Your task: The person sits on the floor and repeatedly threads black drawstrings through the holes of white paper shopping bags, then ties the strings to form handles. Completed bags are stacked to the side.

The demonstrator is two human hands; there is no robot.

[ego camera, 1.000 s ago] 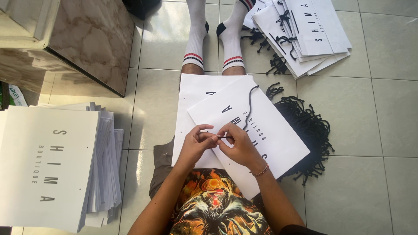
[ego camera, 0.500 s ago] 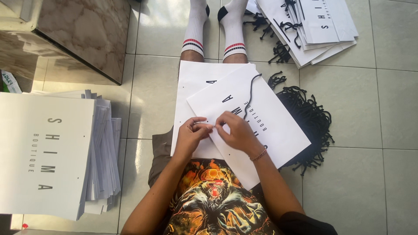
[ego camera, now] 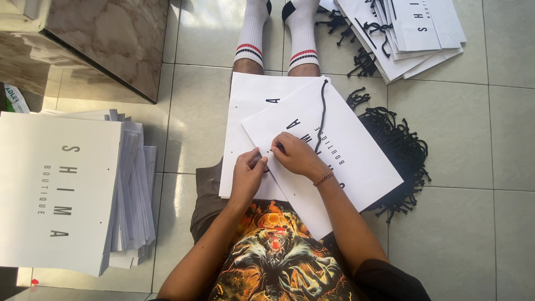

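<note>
At my far left stands a stack [ego camera: 61,189] of flat white paper bags, printed side up, with more sheets fanned out beneath it on the tiled floor [ego camera: 485,139]. Above it is the corner of a marble-faced cabinet [ego camera: 106,39].

In the middle, two white bags lie across my lap and shins. The lower bag [ego camera: 251,106] lies square to me; the top bag [ego camera: 334,156] lies turned at an angle over it, its near corner down by my shirt. My left hand [ego camera: 248,175] rests on the near left edge of the top bag, fingers curled and pinched together at the paper by a small punched hole; whether they hold the cord's end there I cannot tell. My right hand [ego camera: 295,156] is touching it, fingertips closed together just beside the left, pressing at the same spot. A black cord [ego camera: 322,114] runs from my right fingers up over the top bag to its far edge.

My socked feet [ego camera: 278,33] stretch out ahead.

To the right, a heap of black cords [ego camera: 398,156] lies on the floor, partly under the top bag's edge. Farther up right sits a pile [ego camera: 412,30] of white bags with cords already fitted.
</note>
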